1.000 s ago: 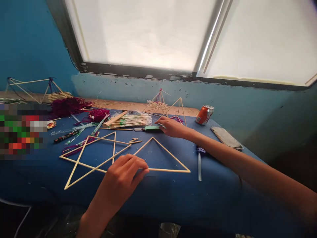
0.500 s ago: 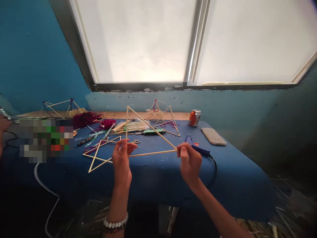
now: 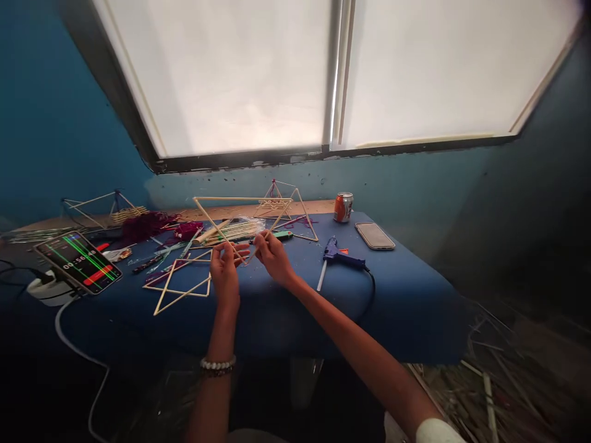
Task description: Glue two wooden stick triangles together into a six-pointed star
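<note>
On my remote feed, the left hand (image 3: 225, 261) and right hand (image 3: 273, 256) pinch a triangular stick frame (image 3: 240, 198) near its lower corner, fingers closed on the sticks, holding it up above a blue-covered desk (image 3: 277, 320). As I read it, this triangle looks complete. A star of two crossed triangles (image 3: 184, 293) lies flat just left of the hands, a pyramid frame (image 3: 305, 215) stands at the back, and a smaller pyramid frame (image 3: 99, 209) sits far left. Unused so far: bundled sticks in plastic wrap (image 3: 235, 231) and maroon yarn (image 3: 145, 226). A glue gun (image 3: 339, 258) rests to the right, its cord trailing, near a soda can (image 3: 343, 207) and a phone (image 3: 375, 235). Nothing blocks the hands, though clutter crowds the desk beyond the frame.
</note>
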A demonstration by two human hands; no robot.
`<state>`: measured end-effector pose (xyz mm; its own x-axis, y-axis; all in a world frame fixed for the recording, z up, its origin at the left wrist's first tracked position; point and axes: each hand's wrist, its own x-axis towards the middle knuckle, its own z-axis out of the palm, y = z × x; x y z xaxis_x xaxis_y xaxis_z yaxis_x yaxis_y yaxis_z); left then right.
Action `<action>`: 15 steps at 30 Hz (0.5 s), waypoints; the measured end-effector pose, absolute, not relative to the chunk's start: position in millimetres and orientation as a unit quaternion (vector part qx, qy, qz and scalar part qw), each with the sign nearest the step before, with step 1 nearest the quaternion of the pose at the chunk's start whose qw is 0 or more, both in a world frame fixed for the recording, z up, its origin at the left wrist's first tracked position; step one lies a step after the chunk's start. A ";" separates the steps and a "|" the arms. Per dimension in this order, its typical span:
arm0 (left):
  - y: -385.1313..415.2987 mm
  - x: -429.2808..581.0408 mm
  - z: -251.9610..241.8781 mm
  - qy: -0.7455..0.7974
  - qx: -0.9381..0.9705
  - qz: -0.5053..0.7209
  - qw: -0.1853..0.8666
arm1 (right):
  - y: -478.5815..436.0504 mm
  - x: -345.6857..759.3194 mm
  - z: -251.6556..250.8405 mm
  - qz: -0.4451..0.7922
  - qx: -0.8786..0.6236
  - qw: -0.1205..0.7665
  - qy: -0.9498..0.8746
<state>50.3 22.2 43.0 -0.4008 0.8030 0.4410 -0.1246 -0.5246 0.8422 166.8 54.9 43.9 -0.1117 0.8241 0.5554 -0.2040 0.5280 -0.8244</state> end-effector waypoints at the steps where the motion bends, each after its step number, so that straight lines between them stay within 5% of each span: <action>1: 25.8 44.8 40.4 0.383 0.492 0.726 0.290 | 57.0 163.9 41.9 0.408 -0.255 0.624 -0.615; 15: 17.7 24.6 31.1 0.376 0.658 0.548 0.354 | 44.3 165.6 43.2 0.372 -0.302 0.652 -0.588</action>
<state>24.6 17.7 31.1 0.1165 0.8830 0.4547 0.1059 -0.4663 0.8783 165.6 44.3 43.2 0.0318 0.8398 0.5420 -0.1295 0.5411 -0.8309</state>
